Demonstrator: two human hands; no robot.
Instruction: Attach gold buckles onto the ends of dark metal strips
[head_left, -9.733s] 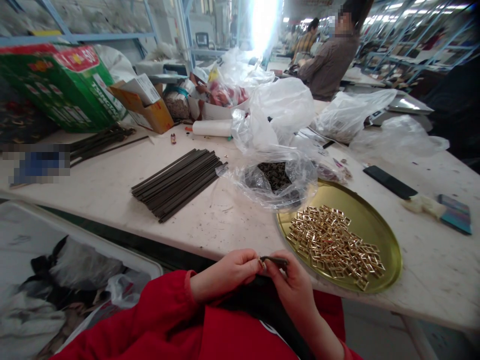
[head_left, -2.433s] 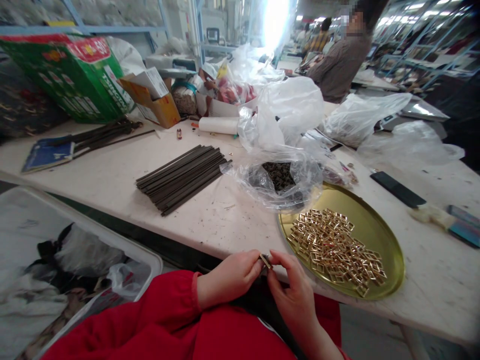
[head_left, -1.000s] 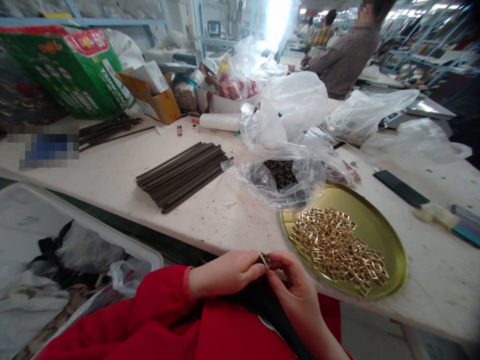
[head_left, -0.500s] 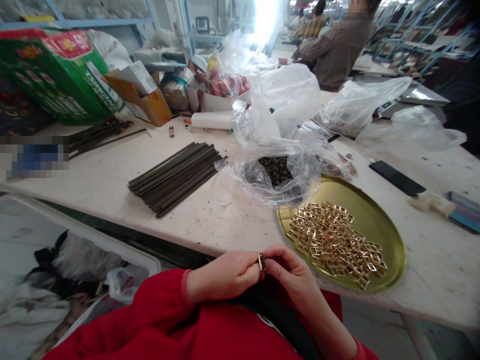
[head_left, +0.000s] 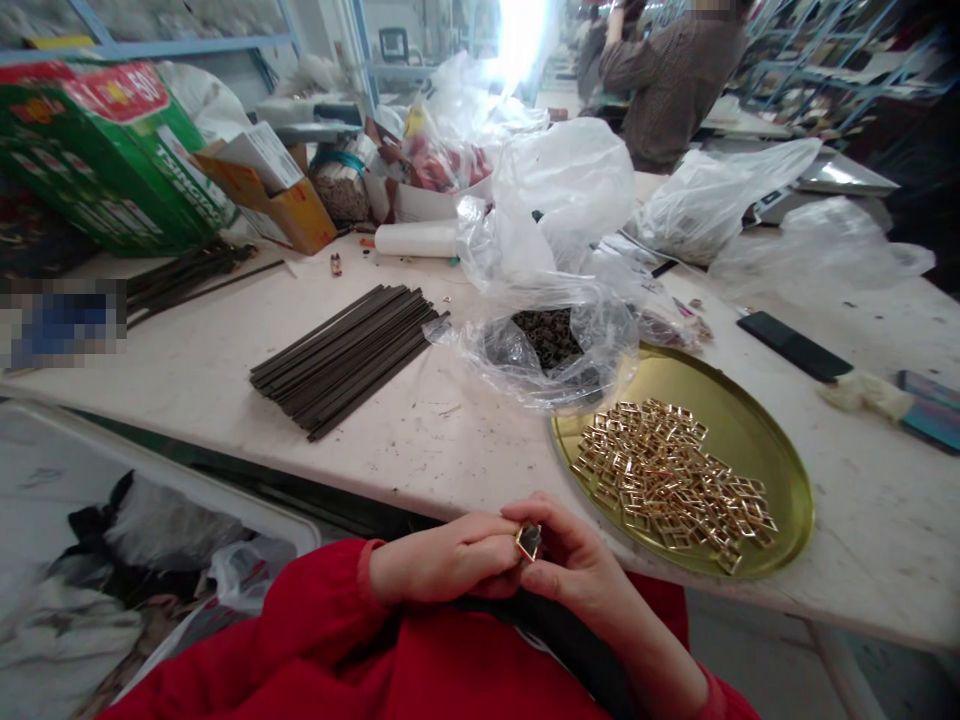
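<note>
Close in front of my body, my left hand and my right hand meet at the table's front edge. Between their fingers is a gold rectangular buckle with something dark inside its frame; both hands are closed on it. To the right, a round gold tray carries a heap of similar gold buckles. An open clear plastic bag holds many small dark pieces. Left of the bag lies a stack of dark flat strips.
A black phone lies right of the tray. Clear plastic bags, a white roll and an orange carton stand farther back. A white bin with scraps is below the table at left. Another person stands beyond.
The buckle has turned so that its open frame shows more, and my right fingers have shifted around it. The person in the background has raised an arm.
</note>
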